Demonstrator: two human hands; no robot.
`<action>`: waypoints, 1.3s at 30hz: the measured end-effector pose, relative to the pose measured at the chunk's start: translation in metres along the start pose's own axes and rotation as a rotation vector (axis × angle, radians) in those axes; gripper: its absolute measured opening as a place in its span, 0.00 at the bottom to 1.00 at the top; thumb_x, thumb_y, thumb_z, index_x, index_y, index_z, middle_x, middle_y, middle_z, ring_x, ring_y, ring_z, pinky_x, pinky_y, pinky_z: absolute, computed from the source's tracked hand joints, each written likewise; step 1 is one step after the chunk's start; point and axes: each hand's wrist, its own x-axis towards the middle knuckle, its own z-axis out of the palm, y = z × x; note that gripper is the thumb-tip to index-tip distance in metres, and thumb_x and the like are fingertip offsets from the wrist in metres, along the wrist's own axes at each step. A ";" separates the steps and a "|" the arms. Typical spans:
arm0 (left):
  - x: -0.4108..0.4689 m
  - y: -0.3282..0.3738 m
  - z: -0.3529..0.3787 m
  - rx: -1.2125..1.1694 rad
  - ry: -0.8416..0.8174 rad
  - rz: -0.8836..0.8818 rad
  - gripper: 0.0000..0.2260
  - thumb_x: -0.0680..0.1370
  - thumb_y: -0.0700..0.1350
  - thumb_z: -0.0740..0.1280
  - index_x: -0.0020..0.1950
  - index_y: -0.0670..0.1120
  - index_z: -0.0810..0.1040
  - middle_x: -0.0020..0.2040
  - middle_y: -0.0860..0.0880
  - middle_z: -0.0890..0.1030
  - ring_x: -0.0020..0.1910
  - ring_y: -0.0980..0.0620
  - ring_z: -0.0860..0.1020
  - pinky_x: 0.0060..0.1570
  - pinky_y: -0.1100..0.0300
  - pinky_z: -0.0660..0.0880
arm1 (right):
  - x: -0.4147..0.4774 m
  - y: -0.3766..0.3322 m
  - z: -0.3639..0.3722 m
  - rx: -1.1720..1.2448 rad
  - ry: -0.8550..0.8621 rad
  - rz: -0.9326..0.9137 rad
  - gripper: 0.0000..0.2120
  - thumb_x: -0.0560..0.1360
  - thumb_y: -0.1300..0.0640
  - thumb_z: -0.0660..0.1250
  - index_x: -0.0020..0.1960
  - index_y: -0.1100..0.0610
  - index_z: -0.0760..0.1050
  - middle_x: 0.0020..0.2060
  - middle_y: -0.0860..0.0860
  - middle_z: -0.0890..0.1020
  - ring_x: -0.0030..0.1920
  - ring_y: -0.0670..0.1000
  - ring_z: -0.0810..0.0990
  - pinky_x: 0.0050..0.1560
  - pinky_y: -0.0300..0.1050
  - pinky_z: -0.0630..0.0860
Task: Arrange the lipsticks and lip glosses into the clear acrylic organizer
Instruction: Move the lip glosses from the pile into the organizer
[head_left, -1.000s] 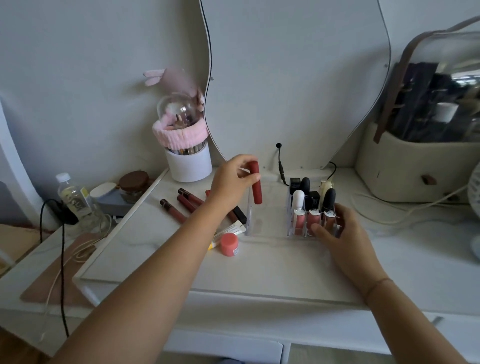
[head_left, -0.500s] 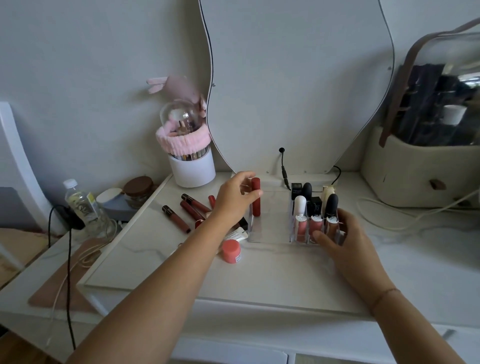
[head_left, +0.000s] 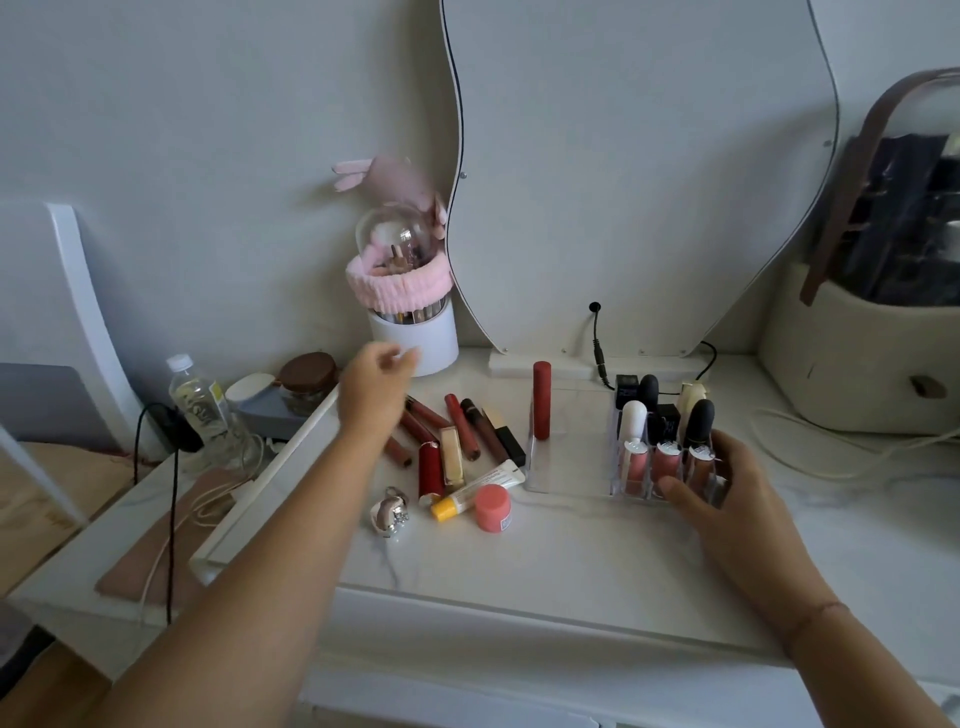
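The clear acrylic organizer (head_left: 569, 480) sits on the white vanity top. A red lip gloss tube (head_left: 541, 399) stands upright at its back left corner. Several glosses and lipsticks (head_left: 667, 457) fill its right compartments. My right hand (head_left: 722, 499) rests against the organizer's front right side, fingers around it. My left hand (head_left: 375, 391) hovers open and blurred above a loose pile of lipsticks and glosses (head_left: 457, 441) lying left of the organizer; it holds nothing.
A yellow-capped tube (head_left: 475, 491), a pink round pot (head_left: 492, 508) and a small keyring charm (head_left: 389, 514) lie in front of the pile. A white brush holder (head_left: 415, 332), a mirror (head_left: 639, 156), a water bottle (head_left: 200, 402), a cable and a beige bag (head_left: 857, 358) ring the area.
My left hand let go of the red tube, now upright in the organizer's left side, and moved left over the loose pile. My right hand stayed on the organizer.
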 end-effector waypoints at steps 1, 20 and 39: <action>0.008 -0.015 -0.008 0.117 0.024 -0.062 0.17 0.73 0.53 0.68 0.56 0.42 0.78 0.53 0.43 0.81 0.52 0.44 0.78 0.48 0.55 0.71 | 0.000 0.000 0.000 0.000 0.001 -0.002 0.30 0.71 0.54 0.72 0.70 0.49 0.64 0.61 0.50 0.77 0.54 0.48 0.76 0.51 0.44 0.70; 0.020 -0.055 -0.018 0.056 0.058 -0.240 0.03 0.69 0.41 0.70 0.40 0.42 0.83 0.33 0.45 0.78 0.33 0.48 0.74 0.34 0.62 0.68 | 0.002 0.004 0.002 -0.057 0.024 0.003 0.30 0.71 0.53 0.72 0.70 0.49 0.64 0.60 0.51 0.77 0.51 0.49 0.77 0.49 0.45 0.69; -0.037 0.114 0.057 -0.519 -0.451 0.168 0.09 0.70 0.38 0.73 0.49 0.44 0.81 0.46 0.48 0.83 0.42 0.58 0.79 0.45 0.72 0.74 | -0.001 -0.004 -0.002 0.016 -0.003 0.019 0.30 0.71 0.54 0.72 0.69 0.48 0.64 0.60 0.49 0.77 0.57 0.49 0.78 0.57 0.47 0.73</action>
